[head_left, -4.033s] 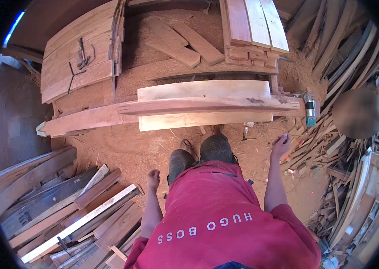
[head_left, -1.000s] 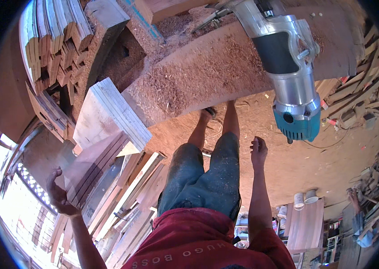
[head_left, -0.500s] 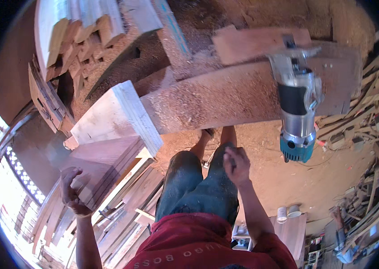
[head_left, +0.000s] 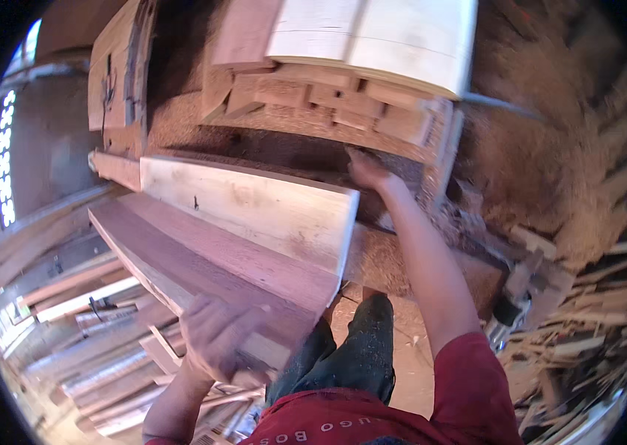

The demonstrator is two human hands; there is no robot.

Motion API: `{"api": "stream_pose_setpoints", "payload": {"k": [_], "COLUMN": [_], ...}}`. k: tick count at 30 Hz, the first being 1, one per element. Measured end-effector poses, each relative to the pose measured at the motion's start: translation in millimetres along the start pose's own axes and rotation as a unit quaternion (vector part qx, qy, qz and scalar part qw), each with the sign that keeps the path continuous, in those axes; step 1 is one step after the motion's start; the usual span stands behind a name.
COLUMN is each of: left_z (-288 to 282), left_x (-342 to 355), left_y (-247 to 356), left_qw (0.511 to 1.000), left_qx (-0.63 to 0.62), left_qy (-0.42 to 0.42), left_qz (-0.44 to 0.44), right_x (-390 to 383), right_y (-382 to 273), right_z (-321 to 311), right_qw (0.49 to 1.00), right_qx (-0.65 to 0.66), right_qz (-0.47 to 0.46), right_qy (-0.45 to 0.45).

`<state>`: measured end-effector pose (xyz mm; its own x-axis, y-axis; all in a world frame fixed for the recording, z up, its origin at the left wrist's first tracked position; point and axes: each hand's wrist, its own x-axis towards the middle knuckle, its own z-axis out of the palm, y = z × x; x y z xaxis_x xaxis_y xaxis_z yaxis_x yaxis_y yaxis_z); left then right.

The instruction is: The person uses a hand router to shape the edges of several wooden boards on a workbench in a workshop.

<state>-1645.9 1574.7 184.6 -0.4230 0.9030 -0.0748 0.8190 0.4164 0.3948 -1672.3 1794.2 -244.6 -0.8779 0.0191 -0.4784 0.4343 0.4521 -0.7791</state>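
Hands apart in the head view: the left hand [head_left: 215, 335], blurred, is clamped over the near edge of a tilted reddish plank [head_left: 180, 256] beside a pale board [head_left: 254, 211]; the right hand [head_left: 370, 173] lies beyond that board, its grip unclear. Handling the plank seems underway; shifting it calls for balanced support.

One line of pale capital letters [head_left: 335, 428] is running across the red shirt [head_left: 410, 411] of the person wearing the camera, close to the lower edge of the view. The letters are facing upside down, sitting in two groups with a gap between them, and the end of the left-hand group is fading out toward that edge. Some characters are blurring slightly.
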Motion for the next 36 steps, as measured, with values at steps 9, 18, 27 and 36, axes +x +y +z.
{"api": "stream_pose_setpoints", "payload": {"k": [9,18,27,36], "left_z": [-1,-4,38,36], "left_x": [-12,-9,-41,-32], "left_y": [1,29,59,61], "left_qw": [0.998,0.967,0.935,0.926], "left_qx": [0.059,0.230,0.248,0.258], "left_qy": [-0.020,-0.024,0.206,0.221], "left_qz": [-0.020,-0.103,-0.147,-0.163], "right_x": [146,207,235,229], "right_y": [66,101,119,117], "right_z": [47,85,100,96], "right_qw": [0.964,0.945,0.930,0.935], "right_qx": [-0.260,-0.326,-0.368,-0.354], "right_qz": [0.004,0.023,0.008,0.009], "right_qy": [0.052,0.027,-0.002,-0.022]}}
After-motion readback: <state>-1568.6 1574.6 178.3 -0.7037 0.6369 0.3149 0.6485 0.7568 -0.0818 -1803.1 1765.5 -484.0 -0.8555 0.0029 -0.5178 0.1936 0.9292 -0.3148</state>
